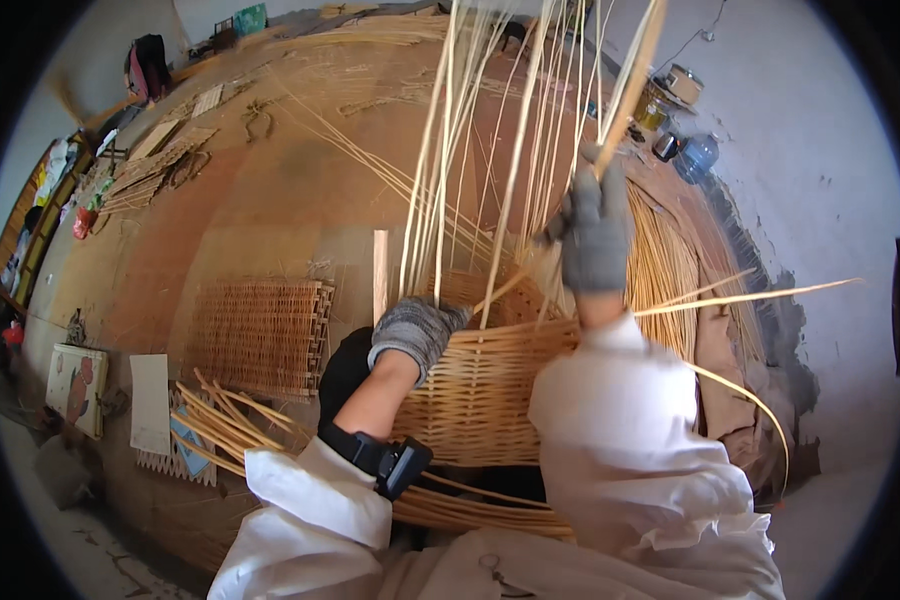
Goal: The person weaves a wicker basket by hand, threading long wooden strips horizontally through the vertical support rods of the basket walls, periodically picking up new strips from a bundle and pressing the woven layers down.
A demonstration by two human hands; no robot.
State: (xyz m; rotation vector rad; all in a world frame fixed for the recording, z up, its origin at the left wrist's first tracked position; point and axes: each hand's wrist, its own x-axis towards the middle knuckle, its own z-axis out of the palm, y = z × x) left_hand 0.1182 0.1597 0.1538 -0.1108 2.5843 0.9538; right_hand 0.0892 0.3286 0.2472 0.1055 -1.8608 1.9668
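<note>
A finished woven panel (262, 335) is lying on the floor at left. The gloved left hand (417, 330) is curling over the rim of a half-woven wicker basket (490, 385) at centre, seemingly gripping it. The gloved right hand (594, 235) is pinching one upright cane (625, 85) above the basket.
</note>
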